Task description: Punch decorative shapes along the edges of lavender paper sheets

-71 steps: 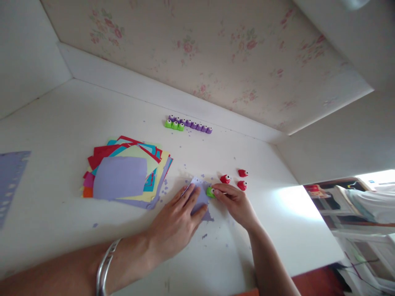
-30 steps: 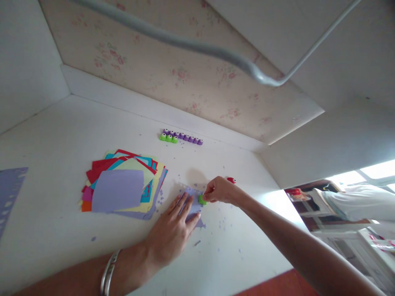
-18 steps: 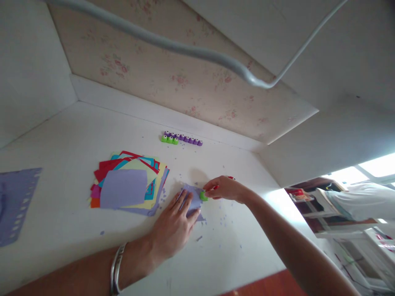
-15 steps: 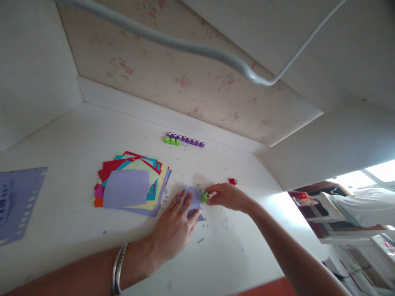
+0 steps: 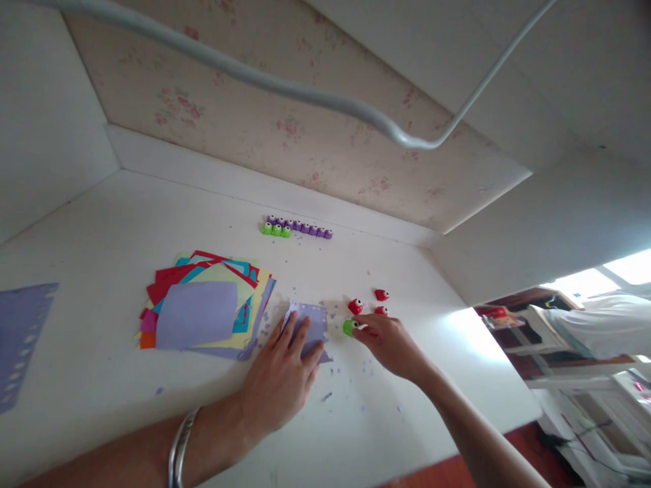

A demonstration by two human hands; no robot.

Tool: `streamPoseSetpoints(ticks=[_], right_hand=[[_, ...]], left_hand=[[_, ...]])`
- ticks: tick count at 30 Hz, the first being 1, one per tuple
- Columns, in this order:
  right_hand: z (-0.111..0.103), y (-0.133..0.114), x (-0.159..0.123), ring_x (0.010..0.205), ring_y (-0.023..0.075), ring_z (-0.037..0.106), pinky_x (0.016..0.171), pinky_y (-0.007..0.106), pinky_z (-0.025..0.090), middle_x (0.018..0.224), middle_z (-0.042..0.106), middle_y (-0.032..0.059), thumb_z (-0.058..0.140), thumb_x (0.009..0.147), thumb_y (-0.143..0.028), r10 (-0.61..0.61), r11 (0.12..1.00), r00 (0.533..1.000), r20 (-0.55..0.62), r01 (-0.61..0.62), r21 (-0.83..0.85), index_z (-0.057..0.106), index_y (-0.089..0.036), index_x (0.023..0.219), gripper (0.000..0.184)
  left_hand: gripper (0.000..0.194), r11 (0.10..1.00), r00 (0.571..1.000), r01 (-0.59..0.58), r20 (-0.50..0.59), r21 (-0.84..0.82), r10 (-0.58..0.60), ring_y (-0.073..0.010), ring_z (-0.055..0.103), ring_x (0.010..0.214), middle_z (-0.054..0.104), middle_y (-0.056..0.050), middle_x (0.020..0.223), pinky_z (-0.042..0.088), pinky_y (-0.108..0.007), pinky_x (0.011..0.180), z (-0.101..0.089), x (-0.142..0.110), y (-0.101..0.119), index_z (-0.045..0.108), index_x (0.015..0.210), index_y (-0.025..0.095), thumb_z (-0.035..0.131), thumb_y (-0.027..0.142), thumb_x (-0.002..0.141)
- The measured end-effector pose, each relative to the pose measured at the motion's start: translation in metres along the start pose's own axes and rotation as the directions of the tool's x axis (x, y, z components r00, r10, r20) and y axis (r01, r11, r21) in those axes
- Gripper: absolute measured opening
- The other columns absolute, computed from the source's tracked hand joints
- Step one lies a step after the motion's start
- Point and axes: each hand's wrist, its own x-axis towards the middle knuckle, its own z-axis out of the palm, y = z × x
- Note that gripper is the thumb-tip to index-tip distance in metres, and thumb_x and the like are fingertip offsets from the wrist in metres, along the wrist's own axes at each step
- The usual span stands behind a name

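My left hand (image 5: 282, 369) lies flat with fingers spread on a small purple paper sheet (image 5: 316, 322), pressing it to the table. Punched holes run along the sheet's edges. To the right of the sheet, my right hand (image 5: 389, 342) is closed on a small green craft paper punch (image 5: 348, 328), which sits apart from the paper's right edge. Just beyond that hand are a red punch (image 5: 355, 306), a second red punch (image 5: 381, 311) partly behind the hand, and a third red punch (image 5: 382, 295) farther back. Tiny purple paper bits (image 5: 367, 369) are scattered around.
A pile of coloured paper (image 5: 196, 315) lies left of my left hand. A larger punched purple sheet (image 5: 25, 339) is at the far left. Near the back ledge stand a row of purple punches (image 5: 306, 228) and several green punches (image 5: 277, 230). A white cable (image 5: 305, 91) crosses above.
My right hand has moved the green punch rightward, off the paper's right edge. Two red punches that the hand hid now show. My left hand stays on the sheet; the view has shifted slightly.
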Motion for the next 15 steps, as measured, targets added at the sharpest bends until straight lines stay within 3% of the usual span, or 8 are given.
streamPoseSetpoints(ticks=[8, 15], right_hand=[[0.005, 0.025, -0.024, 0.077, 0.0215, 0.073, 0.072, 0.033, 0.054, 0.098, 0.078, 0.0071, 0.054, 0.09, -0.04, 0.12, 0.988, 0.989, -0.085, -0.111, 0.104, 0.074, -0.024, 0.109, 0.033], [0.005, 0.044, -0.024, 0.075, 0.02, 0.072, 0.07, 0.032, 0.053, 0.104, 0.076, 0.0071, 0.053, 0.091, -0.042, 0.163, 0.984, 0.958, -0.235, -0.14, 0.111, 0.073, -0.024, 0.108, 0.032]], left_hand=[[0.036, 0.999, 0.999, -0.008, 0.047, 0.042, 0.006, -0.0361, 0.04, 0.14, 0.05, -0.012, 0.147, 0.035, -0.056, 0.112, -0.003, 0.001, -0.001, 0.062, 0.13, 0.027, 0.051, 0.04, 0.098], [0.041, 0.995, 0.997, -0.051, 0.054, 0.09, 0.046, -0.0361, 0.037, 0.142, 0.045, -0.011, 0.151, 0.035, -0.056, 0.111, 0.0, 0.0, -0.005, 0.057, 0.136, 0.028, 0.05, 0.038, 0.097]])
